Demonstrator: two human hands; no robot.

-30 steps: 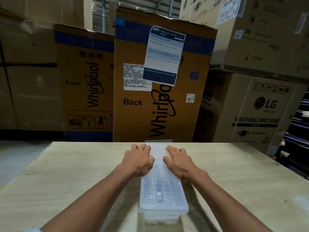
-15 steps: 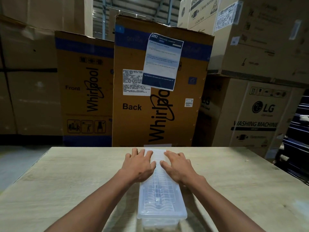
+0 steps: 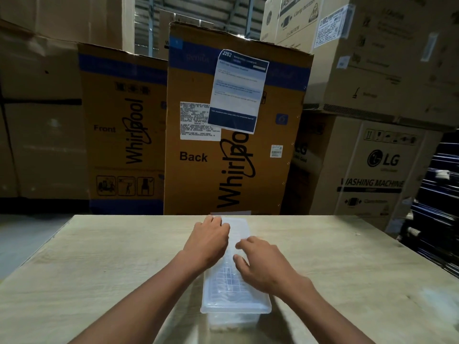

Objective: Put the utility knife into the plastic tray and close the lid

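A long clear plastic tray (image 3: 233, 315) lies lengthwise on the wooden table, its translucent lid (image 3: 237, 229) lying flat on top. A dark shape shows faintly through the lid near the tray's middle; I cannot tell whether it is the utility knife. My left hand (image 3: 208, 240) rests palm down on the lid's far left part, fingers curled over its edge. My right hand (image 3: 263, 261) hovers over the lid's right side near the middle, fingers spread, and I cannot tell whether it touches.
The wooden table (image 3: 99, 264) stretches left and right of the tray. Tall Whirlpool cartons (image 3: 231, 135) stand just behind its far edge. LG washing machine boxes (image 3: 380, 170) are stacked at the right, with dark blue racks (image 3: 437, 199) beyond.
My right hand has drawn back toward me along the lid and lifted slightly, fingers spreading. My left hand stays on the far left part. The camera has tilted a little.
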